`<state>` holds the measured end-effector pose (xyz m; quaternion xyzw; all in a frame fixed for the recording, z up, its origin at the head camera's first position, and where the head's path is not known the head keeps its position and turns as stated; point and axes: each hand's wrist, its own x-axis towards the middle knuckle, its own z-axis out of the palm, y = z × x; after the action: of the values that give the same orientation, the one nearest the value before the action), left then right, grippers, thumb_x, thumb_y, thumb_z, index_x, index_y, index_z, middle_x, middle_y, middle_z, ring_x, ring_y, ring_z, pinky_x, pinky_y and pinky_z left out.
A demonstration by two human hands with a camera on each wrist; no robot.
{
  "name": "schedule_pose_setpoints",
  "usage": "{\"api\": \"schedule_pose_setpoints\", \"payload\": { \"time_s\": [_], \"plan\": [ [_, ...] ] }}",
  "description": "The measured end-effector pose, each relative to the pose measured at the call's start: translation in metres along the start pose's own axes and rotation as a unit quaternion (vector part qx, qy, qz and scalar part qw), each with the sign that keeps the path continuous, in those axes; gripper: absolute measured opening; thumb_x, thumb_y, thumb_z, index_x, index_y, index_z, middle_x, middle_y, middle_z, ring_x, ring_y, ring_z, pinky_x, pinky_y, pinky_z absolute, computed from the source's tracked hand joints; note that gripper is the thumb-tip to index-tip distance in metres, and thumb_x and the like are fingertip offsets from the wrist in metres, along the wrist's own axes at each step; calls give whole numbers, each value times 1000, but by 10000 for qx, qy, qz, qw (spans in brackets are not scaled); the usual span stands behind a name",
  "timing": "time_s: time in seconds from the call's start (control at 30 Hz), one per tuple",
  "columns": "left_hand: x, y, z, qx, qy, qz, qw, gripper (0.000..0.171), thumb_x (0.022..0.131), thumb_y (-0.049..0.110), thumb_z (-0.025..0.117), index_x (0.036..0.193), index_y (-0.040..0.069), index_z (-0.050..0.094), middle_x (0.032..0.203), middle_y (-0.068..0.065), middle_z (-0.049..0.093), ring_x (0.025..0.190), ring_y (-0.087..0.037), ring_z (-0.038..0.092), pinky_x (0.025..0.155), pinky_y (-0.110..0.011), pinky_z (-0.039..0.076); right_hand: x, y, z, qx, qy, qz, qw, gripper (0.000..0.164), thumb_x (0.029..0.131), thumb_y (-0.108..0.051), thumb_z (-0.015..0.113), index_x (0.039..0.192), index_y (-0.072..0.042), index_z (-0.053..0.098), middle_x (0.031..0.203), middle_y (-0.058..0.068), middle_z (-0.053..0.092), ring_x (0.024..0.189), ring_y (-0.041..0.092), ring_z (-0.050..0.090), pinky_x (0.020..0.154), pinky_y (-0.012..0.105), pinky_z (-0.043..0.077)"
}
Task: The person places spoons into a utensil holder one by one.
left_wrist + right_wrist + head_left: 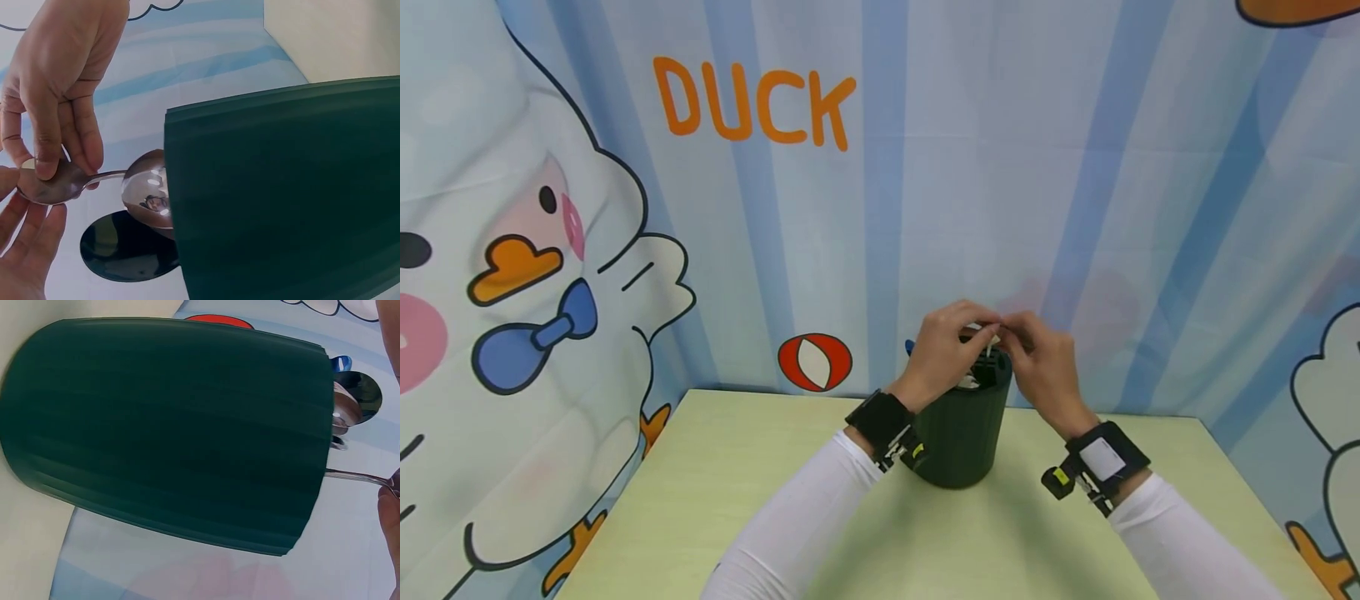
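A dark green ribbed canister (961, 437) stands upright on the table with utensils in it. Above its rim, both hands meet at the bowl of a metal spoon (65, 185), whose handle runs down into the canister. My right hand (1042, 358) pinches that bowl, thumb on its face. My left hand (946, 346) has its fingertips on the bowl's tip and edge, thumb opposite the fingers. Another shiny spoon (145, 194) and a dark glossy spoon (115, 249) stick out of the canister. A small blue handle end (341, 364) shows beside them. The canister's wall hides their lower parts.
The pale yellow table (760, 483) has its back edge against a striped blue curtain (955, 167) printed with ducks and lettering. The canister stands near that back edge. Black camera bands are strapped round both wrists.
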<state>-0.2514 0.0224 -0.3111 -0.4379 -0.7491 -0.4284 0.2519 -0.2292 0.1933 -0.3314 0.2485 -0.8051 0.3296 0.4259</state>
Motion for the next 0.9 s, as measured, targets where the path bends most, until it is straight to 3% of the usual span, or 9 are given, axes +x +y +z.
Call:
{"api": "schedule_pose_setpoints", "payload": {
  "time_s": [0.33,0.57,0.73,0.9],
  "plan": [
    [-7,-7,3,89,-154,-49,9998,20,100,10,56,115,5,68,113,-10,68,102,-17,66,90,-10,49,-11,2,5,-26,-287,379,9989,11,98,-5,59,107,-5,65,99,14,73,82,25,74,72,35,61],
    [-12,-12,3,431,-379,-160,9982,17,99,12,59,109,8,72,107,-7,71,95,-15,68,82,-13,52,-21,7,8,-180,-569,598,9964,11,100,-12,57,107,-10,66,96,10,74,75,21,71,63,33,55],
    [-16,-15,5,799,-657,-346,9940,18,99,15,59,109,11,74,105,-5,72,90,-14,68,75,-16,52,-29,12,9,-310,-675,569,9956,13,99,-13,60,107,-10,69,95,11,75,79,25,73,67,40,59],
    [-20,-15,7,1084,-732,-397,9906,17,99,18,61,109,13,74,107,-3,72,92,-14,69,76,-16,53,-33,13,10,-376,-696,575,9952,13,97,-14,63,106,-9,70,94,12,76,81,26,73,66,43,59]
  ]
}}
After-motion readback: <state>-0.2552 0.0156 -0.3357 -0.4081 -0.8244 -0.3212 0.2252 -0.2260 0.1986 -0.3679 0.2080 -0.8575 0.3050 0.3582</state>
